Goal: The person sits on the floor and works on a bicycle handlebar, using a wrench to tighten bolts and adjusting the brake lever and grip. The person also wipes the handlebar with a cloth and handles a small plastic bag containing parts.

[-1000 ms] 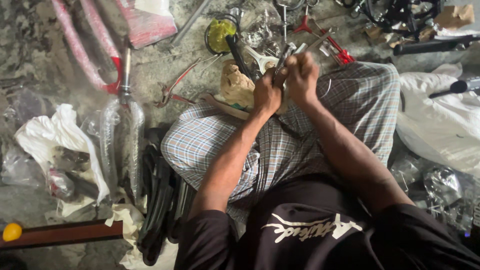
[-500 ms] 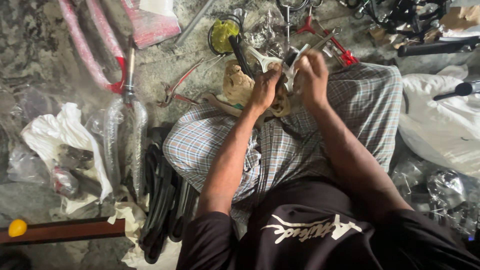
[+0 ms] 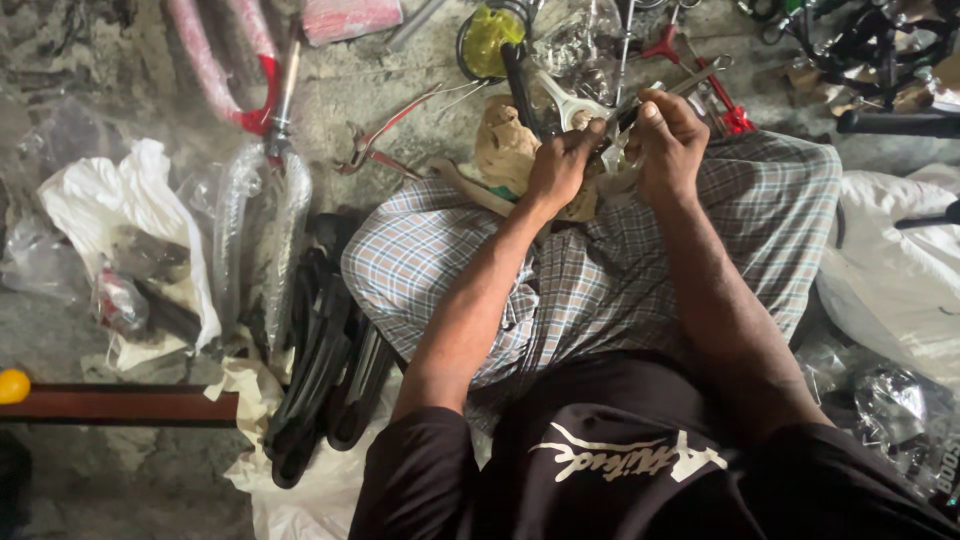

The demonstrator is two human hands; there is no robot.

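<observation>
I sit on the ground in checked cloth, both arms stretched out over my lap. My left hand (image 3: 558, 165) is closed around a small metal part wrapped in clear plastic (image 3: 612, 160), close to a crumpled brown rag (image 3: 503, 148). My right hand (image 3: 668, 140) grips a slim silver wrench (image 3: 672, 88) whose shaft points up and to the right from the same part. The two hands almost touch. What sits between the fingers is mostly hidden.
Black tyres (image 3: 322, 360) lie at my left knee beside a plastic-wrapped fork (image 3: 262, 230) and a red frame tube (image 3: 205, 60). White plastic bags (image 3: 120, 210) lie left, white cloth (image 3: 890, 280) right. Pliers (image 3: 385, 135), a yellow-green lid (image 3: 488, 35) and red tools (image 3: 730, 110) lie ahead.
Both hands have shifted slightly apart and to the right over my lap; the wrench in my right hand now angles further up and right. The view has moved a little.
</observation>
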